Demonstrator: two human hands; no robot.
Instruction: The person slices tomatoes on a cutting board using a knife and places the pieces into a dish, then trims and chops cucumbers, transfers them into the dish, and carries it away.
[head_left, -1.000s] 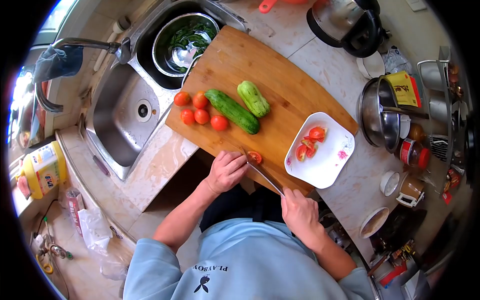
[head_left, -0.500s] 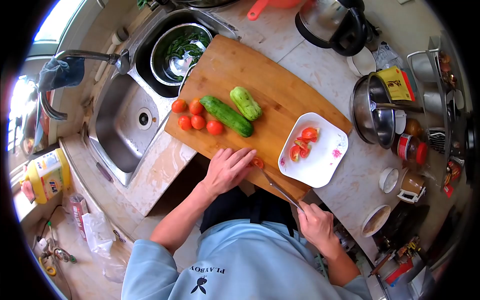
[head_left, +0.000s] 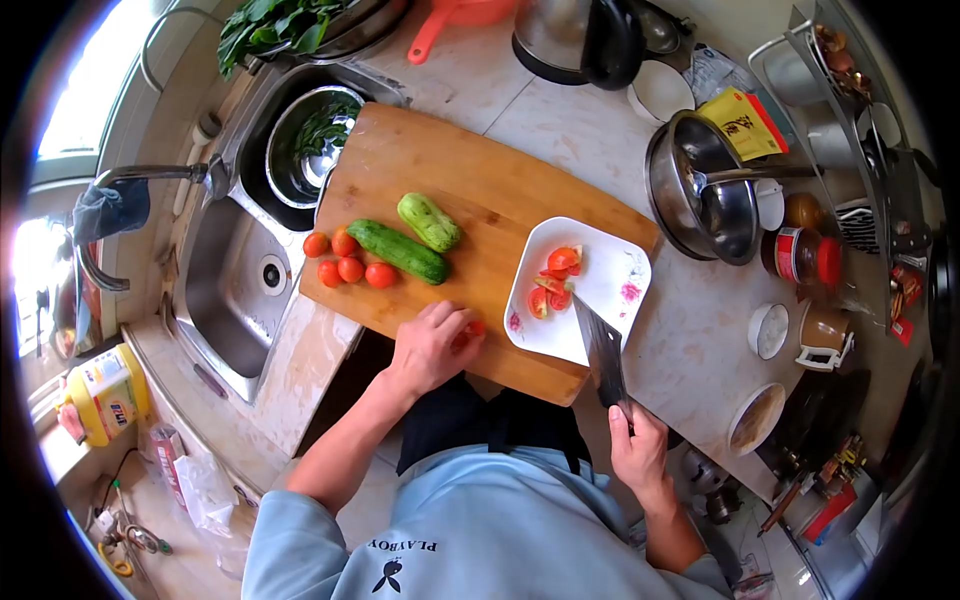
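Observation:
My left hand [head_left: 432, 345] is closed round a cut tomato piece [head_left: 467, 337] near the front edge of the wooden cutting board [head_left: 500, 220]. In my right hand [head_left: 638, 450] is the handle of a knife [head_left: 603, 352]; its blade points up and its tip is over the white dish [head_left: 590, 240]. Several tomato wedges [head_left: 552, 282] lie in that dish. On the board's left part are several whole tomatoes [head_left: 380, 275], a dark green cucumber [head_left: 400, 251] and a pale green one [head_left: 429, 221].
A sink [head_left: 235, 290] with a bowl of greens [head_left: 300, 150] is at the left. Steel bowls [head_left: 705, 190], a kettle [head_left: 560, 40], a red-lidded jar [head_left: 800, 257] and small bowls [head_left: 768, 330] stand behind and to the right.
The knife has left the tomato piece by my left hand and swung up over the dish. My left hand has closed round that piece. The whole view has shifted.

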